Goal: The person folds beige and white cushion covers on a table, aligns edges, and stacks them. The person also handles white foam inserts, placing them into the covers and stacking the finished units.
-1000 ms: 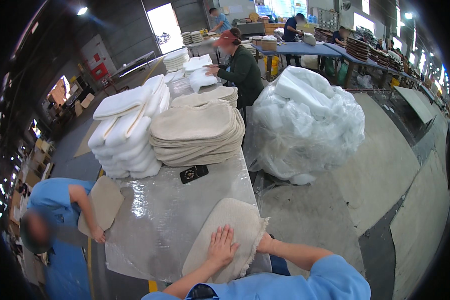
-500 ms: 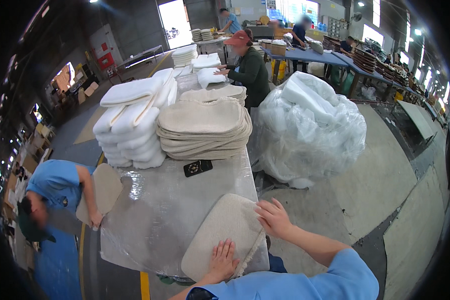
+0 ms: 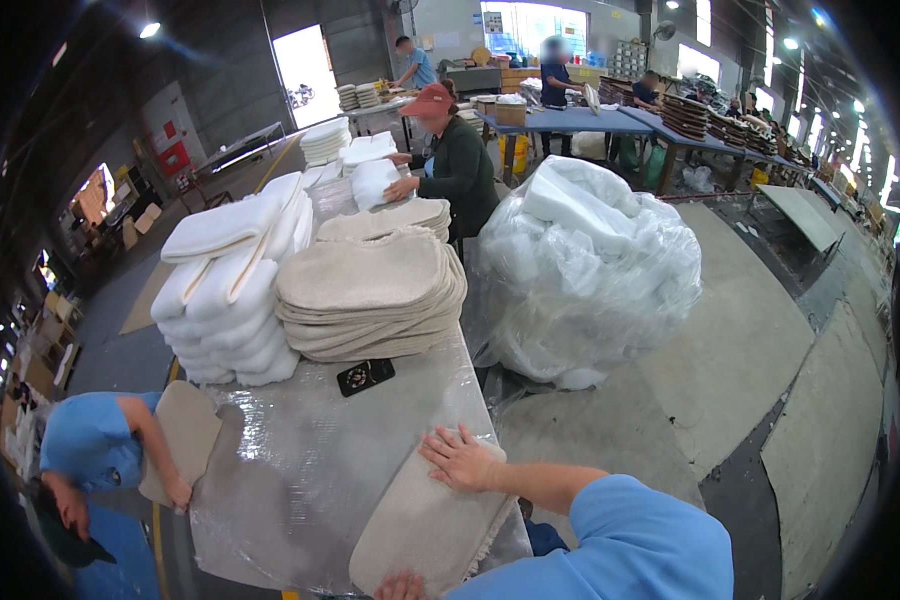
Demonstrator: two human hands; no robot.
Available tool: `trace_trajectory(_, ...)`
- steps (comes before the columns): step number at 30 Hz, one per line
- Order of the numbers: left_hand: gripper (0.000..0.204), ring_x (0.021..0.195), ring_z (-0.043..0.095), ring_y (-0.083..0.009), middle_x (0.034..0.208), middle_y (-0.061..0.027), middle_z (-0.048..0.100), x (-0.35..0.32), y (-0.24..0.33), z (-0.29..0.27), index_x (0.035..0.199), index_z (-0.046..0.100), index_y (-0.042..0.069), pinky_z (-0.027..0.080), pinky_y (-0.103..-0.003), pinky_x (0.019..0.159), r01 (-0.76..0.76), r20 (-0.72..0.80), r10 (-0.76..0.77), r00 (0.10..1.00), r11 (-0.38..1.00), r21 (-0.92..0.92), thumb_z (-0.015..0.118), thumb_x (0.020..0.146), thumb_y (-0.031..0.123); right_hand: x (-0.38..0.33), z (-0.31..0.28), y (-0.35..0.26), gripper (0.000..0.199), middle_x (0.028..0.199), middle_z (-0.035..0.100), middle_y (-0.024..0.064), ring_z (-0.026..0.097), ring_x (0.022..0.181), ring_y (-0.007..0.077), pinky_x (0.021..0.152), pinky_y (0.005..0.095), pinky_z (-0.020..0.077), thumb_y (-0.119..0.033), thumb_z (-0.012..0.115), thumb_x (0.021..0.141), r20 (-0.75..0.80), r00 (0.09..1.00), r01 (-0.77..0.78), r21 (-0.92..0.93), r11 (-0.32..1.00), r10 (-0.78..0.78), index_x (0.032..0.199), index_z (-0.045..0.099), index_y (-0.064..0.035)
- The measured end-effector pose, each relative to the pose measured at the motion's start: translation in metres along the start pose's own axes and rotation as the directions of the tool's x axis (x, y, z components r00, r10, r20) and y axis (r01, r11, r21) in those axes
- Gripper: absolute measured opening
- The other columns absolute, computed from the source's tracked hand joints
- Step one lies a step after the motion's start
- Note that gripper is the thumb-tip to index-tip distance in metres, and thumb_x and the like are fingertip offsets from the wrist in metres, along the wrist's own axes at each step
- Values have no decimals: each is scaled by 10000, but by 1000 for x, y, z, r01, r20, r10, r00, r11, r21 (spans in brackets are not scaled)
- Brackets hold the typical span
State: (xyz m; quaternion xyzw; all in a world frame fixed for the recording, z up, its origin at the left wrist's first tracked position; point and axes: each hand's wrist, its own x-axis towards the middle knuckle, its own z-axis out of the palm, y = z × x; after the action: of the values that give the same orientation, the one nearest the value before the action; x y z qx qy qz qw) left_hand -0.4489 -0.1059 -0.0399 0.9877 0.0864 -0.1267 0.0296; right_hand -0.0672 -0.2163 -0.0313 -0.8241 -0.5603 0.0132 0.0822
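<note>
Head view: two hands press a beige mat flat on the wrapped table.

The right hand (image 3: 462,462) lies spread, palm down, on the beige mat (image 3: 425,525) at the table's (image 3: 300,470) near right edge; the left hand (image 3: 402,586) barely shows at its near end, its spread unclear. The mat looks soft, light and floppy, best gripped by its edges. A black phone (image 3: 365,376) lies farther off.
</note>
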Motion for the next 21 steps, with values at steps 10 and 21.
trace_trajectory(10,675,1458,499,-402,1642,-218,475,-6,-24,9,1640,450,92,394,-549,1218,412,-34,-478,878,790,-455,521,1072,449,-2,-20,-18,812,1796,234,150,160,1661,420,1298,704,131,-656,405,1091,131,987,95,-12,995,-93,1722,292,-158)
trace_trajectory(21,704,1464,492,-433,1627,-264,481,39,-26,7,1629,427,5,398,-531,1226,-102,352,-609,711,-584,-805,513,1077,434,-53,18,-155,853,1805,199,164,128,1675,407,1309,679,128,-651,377,1099,83,865,455,282,845,-494,1728,235,-93)
